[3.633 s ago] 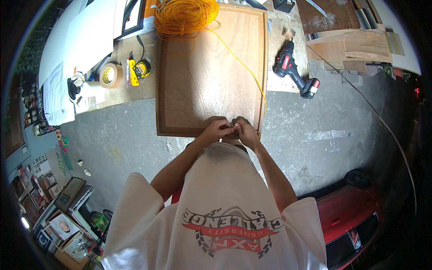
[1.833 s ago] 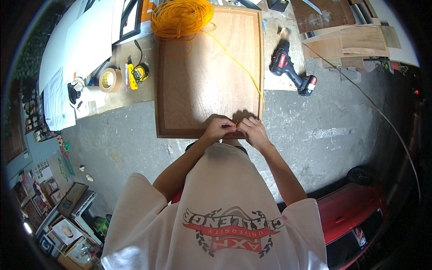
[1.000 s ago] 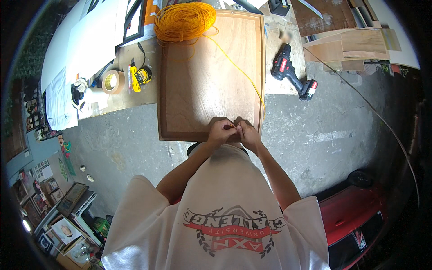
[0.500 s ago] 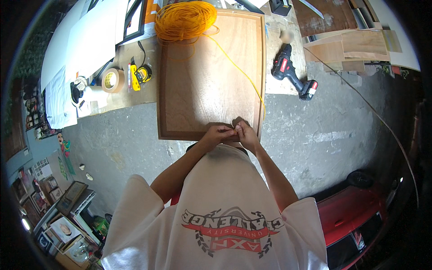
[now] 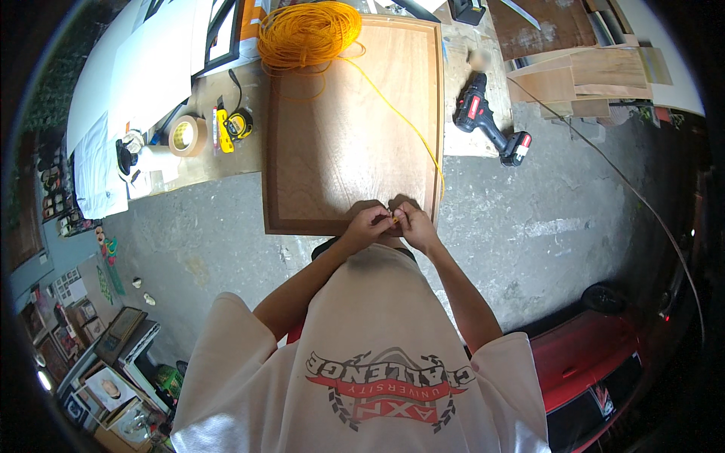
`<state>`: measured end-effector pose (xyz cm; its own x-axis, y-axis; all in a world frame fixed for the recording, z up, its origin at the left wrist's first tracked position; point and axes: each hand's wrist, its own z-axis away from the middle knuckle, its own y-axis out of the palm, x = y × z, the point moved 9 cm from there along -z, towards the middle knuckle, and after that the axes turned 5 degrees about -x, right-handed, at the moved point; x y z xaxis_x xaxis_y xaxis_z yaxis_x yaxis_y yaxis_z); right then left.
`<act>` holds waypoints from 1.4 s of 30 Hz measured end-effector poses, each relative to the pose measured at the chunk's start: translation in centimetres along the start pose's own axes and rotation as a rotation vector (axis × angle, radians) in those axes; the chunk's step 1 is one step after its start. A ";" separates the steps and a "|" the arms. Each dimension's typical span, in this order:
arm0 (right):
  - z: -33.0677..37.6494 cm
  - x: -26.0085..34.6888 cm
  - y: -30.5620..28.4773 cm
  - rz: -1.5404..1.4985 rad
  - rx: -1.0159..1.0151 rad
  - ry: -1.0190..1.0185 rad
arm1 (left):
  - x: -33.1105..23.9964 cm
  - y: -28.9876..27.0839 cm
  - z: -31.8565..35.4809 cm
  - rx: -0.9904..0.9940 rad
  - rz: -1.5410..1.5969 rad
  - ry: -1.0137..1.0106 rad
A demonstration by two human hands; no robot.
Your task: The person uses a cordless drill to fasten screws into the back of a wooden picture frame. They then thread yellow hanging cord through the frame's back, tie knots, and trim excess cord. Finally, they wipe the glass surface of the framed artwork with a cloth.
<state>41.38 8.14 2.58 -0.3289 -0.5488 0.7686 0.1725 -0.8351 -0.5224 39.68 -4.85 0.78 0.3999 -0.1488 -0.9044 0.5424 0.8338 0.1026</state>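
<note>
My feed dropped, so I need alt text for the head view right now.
Both hands, left hand and right hand, pinch the end of an orange cord at the near edge of a wooden panel. The cord runs to a coil at the far end; a cordless drill lies to the right.

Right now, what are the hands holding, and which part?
Both hands, left and right, pinch the loose end of the yellow cord between their fingertips, at the near edge of the wooden panel.
</note>
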 end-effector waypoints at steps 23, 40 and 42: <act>0.6 9.8 -8.1 0.733 0.190 -0.565 | 0.3 -0.1 -0.9 0.155 0.301 -0.428; 8.2 3.3 -19.3 0.640 0.117 -0.031 | -7.2 0.0 -2.7 0.127 -0.498 0.390; 7.1 8.8 -23.7 0.713 -0.123 -0.216 | -7.7 -0.3 -2.7 0.144 -0.483 0.406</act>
<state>40.97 22.79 24.38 0.0151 -0.9606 0.2777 0.1664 -0.2714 -0.9480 34.44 -2.48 6.62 -0.2099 -0.2527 -0.9445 0.6960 0.6398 -0.3258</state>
